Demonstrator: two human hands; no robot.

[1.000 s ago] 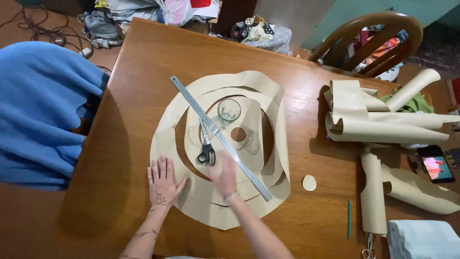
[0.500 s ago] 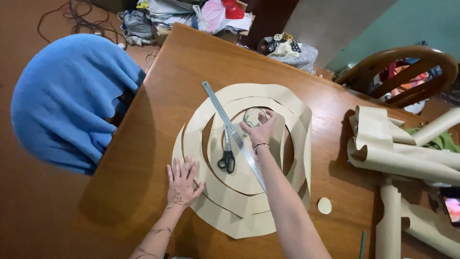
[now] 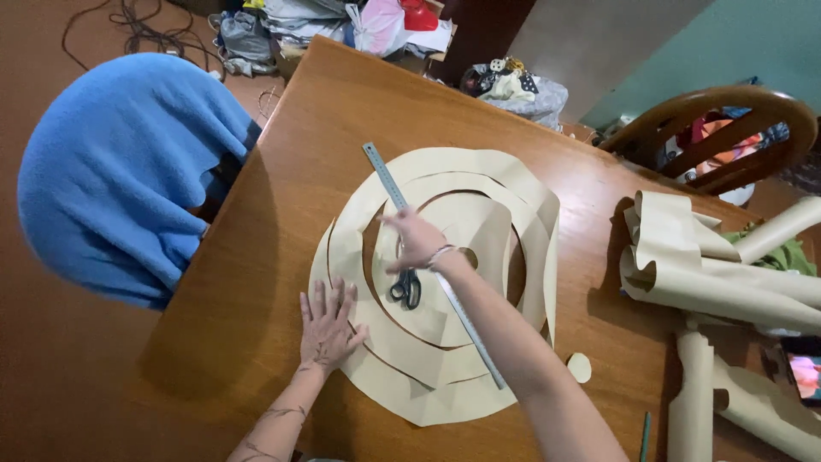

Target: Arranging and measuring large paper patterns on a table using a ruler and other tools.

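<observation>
A large round sheet of beige paper (image 3: 410, 385), cut into spiral rings, lies on the wooden table (image 3: 256, 291). A long metal ruler (image 3: 475, 338) runs diagonally across it, and black-handled scissors (image 3: 406, 287) rest on the paper beside the ruler. My left hand (image 3: 327, 327) presses flat on the paper's near left edge, fingers spread. My right hand (image 3: 415, 239) reaches over the middle of the ruler, fingers extended and pointing left, just above the scissors. It grips nothing that I can see. The paper under that hand is hidden.
A chair draped in blue cloth (image 3: 120, 171) stands at the table's left edge. Curled rolls of beige paper (image 3: 718, 282) pile up on the right, with a small paper disc (image 3: 580, 368), a green pencil (image 3: 646, 428) and a phone (image 3: 804, 376) nearby. A wooden chair (image 3: 710, 128) stands far right.
My right hand has slid up along the ruler, away from me. A clear glass seen on the paper earlier is out of sight now. My left hand stays flat on the paper.
</observation>
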